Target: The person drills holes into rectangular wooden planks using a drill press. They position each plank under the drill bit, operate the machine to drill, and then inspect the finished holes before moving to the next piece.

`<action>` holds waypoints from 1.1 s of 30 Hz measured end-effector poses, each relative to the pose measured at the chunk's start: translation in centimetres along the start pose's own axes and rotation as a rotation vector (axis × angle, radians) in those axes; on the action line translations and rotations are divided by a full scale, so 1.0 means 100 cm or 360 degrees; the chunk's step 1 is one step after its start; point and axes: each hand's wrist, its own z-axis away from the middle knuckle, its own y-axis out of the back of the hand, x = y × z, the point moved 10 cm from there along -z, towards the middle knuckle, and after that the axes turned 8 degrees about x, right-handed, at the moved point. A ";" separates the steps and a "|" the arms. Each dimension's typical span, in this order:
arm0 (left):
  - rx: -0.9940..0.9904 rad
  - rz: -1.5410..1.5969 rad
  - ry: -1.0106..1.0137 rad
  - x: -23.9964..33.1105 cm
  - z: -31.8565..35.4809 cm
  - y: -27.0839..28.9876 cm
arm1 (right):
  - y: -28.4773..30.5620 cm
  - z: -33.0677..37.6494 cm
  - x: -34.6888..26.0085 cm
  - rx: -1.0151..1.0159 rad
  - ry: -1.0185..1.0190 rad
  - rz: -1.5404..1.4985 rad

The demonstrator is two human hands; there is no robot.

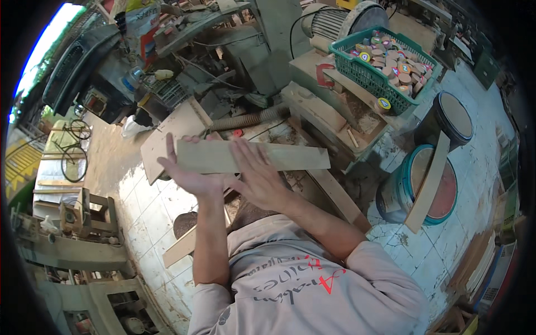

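A flat, pale wooden board (296,157) extends left to right in front of me. My left hand (192,177) supports its left end from beneath, the thumb at the end and fingertips curled over the far edge. Across the middle of its upper face lies my right hand (259,177), fingers stretched flat and thumb by the near edge. Under the board's left part is a wooden panel (158,152). Another long wooden piece (340,201) slants down to the right below the held one.
A green plastic basket (363,70) of small round wooden pieces stands at the back right, near an electric motor (329,25). Two buckets are at right; a wooden strip (430,184) leans across the teal-rimmed bucket (451,207). A ribbed hose (251,119) runs behind the board.
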 end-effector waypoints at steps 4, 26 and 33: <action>0.0074 -0.0141 -0.0144 0.032 -0.023 0.024 | -0.025 0.078 0.115 -0.0207 -0.0503 0.0007; -0.0121 -0.0181 0.0009 -0.040 0.026 0.020 | 0.000 0.004 -0.004 -0.0033 0.0177 -0.0167; -0.0046 0.0213 0.0102 -0.021 -0.006 0.027 | 0.000 0.059 0.079 -0.0204 -0.0162 0.0046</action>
